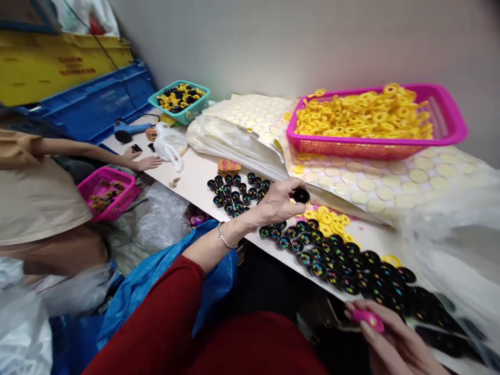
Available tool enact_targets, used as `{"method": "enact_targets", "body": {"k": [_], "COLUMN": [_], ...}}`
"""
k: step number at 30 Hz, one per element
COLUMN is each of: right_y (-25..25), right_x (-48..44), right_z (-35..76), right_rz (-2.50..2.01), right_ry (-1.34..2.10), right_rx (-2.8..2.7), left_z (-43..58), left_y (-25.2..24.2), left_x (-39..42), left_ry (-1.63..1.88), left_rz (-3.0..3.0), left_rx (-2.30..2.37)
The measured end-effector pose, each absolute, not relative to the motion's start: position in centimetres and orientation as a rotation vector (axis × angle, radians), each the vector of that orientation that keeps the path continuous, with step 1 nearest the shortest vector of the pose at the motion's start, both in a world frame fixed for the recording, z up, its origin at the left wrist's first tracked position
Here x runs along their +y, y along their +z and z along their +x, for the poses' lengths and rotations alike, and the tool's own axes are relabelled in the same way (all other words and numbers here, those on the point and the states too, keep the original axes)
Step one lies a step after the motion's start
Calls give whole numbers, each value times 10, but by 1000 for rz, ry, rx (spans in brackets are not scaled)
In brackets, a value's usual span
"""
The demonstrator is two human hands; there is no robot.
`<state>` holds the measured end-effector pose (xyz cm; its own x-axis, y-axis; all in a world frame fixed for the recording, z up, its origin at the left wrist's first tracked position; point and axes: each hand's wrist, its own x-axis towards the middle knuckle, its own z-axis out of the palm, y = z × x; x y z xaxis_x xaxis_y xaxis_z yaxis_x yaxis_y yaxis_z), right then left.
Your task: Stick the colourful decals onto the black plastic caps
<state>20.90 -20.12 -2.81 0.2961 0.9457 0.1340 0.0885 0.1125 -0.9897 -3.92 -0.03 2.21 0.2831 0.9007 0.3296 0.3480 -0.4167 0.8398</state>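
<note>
My left hand [278, 202] pinches a small round black cap [301, 196] above the table, its dark hollow side toward me. Under and around that hand stand rows of black round pieces [318, 253] with multicoloured specks on top. A smaller group of the same pieces [235, 196] lies to the left. At the lower right, my right hand [394, 338] is closed on a small pink oval object [369, 320] with a yellowish mark. Loose yellow rings [330, 221] lie behind the black rows.
A pink basket [455, 122] heaped with yellow rings stands on sheets of round stickers [367, 185]. Further left are a teal basket [191, 113], a blue hair dryer [133, 129] and a white plastic bag [170, 143]. Another person's hand [148, 162] rests on the table's far left.
</note>
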Motion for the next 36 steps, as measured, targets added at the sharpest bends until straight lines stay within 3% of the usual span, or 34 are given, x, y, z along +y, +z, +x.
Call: {"method": "enact_targets", "body": {"k": [7, 24, 31, 36], "right_y": [-5, 33, 24, 15], "right_x": [-177, -188, -190, -204], "right_z": [202, 251, 255, 253], "right_rz": [-1218, -1146, -1026, -1197], "right_ry": [728, -237, 0, 327], "right_rx": [-1175, -2548, -2379, -1892], "left_z": [12, 77, 80, 78], "left_y": [8, -33, -43, -54], "left_x": [-77, -144, -148, -152], "left_ry": [1057, 819, 867, 880], "left_rz": [1915, 1627, 1401, 1282], "left_rx": [862, 880, 839, 748]}}
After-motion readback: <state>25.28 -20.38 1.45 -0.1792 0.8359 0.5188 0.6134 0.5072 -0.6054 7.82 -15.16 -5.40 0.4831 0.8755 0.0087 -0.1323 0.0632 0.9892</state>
